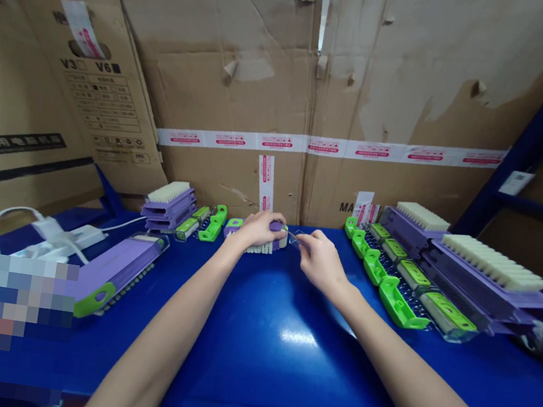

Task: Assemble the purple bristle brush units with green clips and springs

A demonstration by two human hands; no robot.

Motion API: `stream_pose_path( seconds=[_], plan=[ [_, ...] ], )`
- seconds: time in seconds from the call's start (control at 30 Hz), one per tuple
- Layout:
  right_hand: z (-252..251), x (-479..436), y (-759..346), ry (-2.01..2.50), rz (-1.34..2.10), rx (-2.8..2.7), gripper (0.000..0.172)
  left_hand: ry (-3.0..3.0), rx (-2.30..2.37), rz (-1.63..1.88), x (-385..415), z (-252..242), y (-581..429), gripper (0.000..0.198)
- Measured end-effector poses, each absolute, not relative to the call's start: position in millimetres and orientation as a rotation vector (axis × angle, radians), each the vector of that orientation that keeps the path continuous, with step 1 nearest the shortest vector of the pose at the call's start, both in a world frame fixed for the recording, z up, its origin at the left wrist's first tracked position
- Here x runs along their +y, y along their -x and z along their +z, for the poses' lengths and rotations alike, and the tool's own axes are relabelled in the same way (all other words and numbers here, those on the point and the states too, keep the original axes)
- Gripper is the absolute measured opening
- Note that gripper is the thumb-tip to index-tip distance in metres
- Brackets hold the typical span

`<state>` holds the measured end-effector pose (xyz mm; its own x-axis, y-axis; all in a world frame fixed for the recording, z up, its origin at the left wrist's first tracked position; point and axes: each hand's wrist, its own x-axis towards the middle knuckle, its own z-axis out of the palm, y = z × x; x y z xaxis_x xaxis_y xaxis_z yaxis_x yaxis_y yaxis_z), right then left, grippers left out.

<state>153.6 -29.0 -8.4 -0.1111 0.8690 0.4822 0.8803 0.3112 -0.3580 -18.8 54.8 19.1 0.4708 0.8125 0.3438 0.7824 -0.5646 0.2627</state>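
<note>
At the far middle of the blue table (253,336), my left hand (258,230) is closed around a small purple brush (277,226) with pale bristles pointing down. My fingers hide much of it. Just to its right, my right hand (320,259) pinches a small piece of clear plastic (296,237) close to the brush's right end; its exact kind is too small to tell. A purple and green part (232,226) shows behind my left wrist.
Purple housings with white bristles (495,262), green-labelled pieces (413,275) and bright green end caps (399,303) line the right side. Similar purple stacks (167,206) and a long purple brush (116,266) lie left, near a white power strip (61,241). Cardboard (238,77) walls the back.
</note>
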Motion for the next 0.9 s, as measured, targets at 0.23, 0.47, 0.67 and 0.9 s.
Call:
stream_pose_path(
  seconds=[0.23,0.47,0.67,0.9],
  plan=[
    [-21,-28,-154,1.626,0.073,-1.936,0.047,-2.648,1.452,0.656,53,16,19,0.031],
    [-7,-37,-160,1.570,-0.096,-1.934,0.027,-2.649,1.470,0.658,50,17,18,0.029],
    [-3,-39,-154,1.583,-0.114,-1.950,0.028,-2.651,1.470,0.641,48,18,18,0.029],
    [-19,-33,-153,1.502,-0.057,-1.984,0.032,-2.691,1.490,0.655,48,16,17,0.029]
  ],
)
